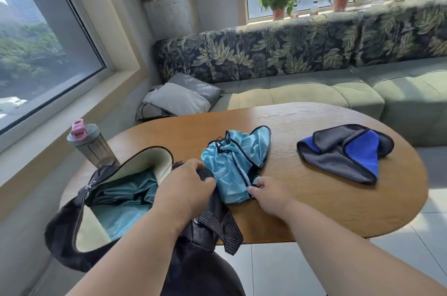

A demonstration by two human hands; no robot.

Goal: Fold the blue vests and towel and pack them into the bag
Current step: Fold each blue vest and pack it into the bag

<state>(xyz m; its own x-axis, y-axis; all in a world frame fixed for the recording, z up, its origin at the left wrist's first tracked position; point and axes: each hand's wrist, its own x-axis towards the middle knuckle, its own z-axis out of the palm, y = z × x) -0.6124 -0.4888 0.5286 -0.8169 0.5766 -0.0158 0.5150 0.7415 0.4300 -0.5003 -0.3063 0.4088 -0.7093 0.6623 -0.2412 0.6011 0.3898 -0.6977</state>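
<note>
Now the black bag [72,230] sits open at the near left of the wooden surface [302,201], w/ its mouth wide. One light blue vest [123,208] already lies inside it. The left hand [186,189] rests on the bag's right edge, fingers curled round the black rim, so that grip is clenched on the bag. A 2nd light blue vest [232,165] lies bunched up in the middle of the surface, just right of the bag. The right hand [271,195] pinches this vest's near corner by its dark trim. The blue & grey towel [346,153] lies loose at the far right, well apart from both hands. A grey bottle w/ pink lid [93,143] stands far left, behind the bag.
</note>
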